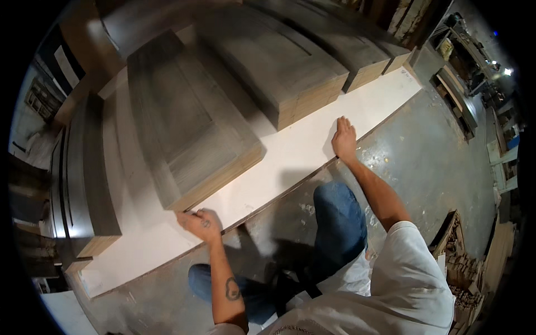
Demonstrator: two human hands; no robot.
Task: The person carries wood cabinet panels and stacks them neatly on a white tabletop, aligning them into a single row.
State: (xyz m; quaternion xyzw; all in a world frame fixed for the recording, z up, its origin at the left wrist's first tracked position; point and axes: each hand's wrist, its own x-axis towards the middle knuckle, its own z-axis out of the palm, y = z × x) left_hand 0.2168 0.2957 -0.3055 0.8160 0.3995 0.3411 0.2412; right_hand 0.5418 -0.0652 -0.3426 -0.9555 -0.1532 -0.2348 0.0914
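Observation:
Four-sided grey panels with recessed fields, like cabinet doors, lie in stacks on a long white board (290, 159). My left hand (202, 224) is at the near corner of the closest stack of cabinet doors (206, 134). Its fingers stretch along the lower edge there and seem to touch it; their tips are partly hidden. Farther right, my right hand (344, 139) lies on the white board near its front edge, fingers extended and holding nothing. Beyond it stands a second stack of cabinet doors (279, 61).
Two more grey stacks stand at the far right of the board, including a narrower stack (357, 56). Another stack (92, 178) sits at the left end. Grey concrete floor (416, 145) runs along the front. Wooden strips (466, 279) are piled at lower right.

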